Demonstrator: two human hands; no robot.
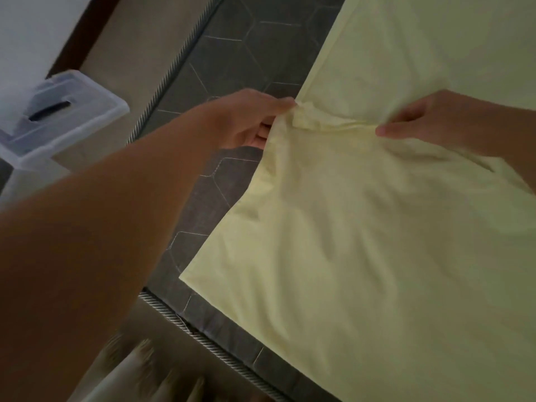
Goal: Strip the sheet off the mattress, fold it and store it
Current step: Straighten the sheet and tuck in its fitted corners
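Note:
A pale yellow sheet [362,242] lies spread over a dark grey quilted mattress [214,71] with a hexagon pattern. My left hand [246,120] pinches the sheet's left edge, where the cloth bunches into a small fold. My right hand [435,120] grips a raised ridge of the same sheet a little to the right. A corner of the sheet [185,275] lies flat near the mattress's front left edge. The sheet's right part runs out of view.
A clear plastic storage box with a lid [58,117] stands on the floor to the left of the bed. A rope-like piping [174,317] runs along the mattress edge. A dark skirting and pale wall sit at the top left.

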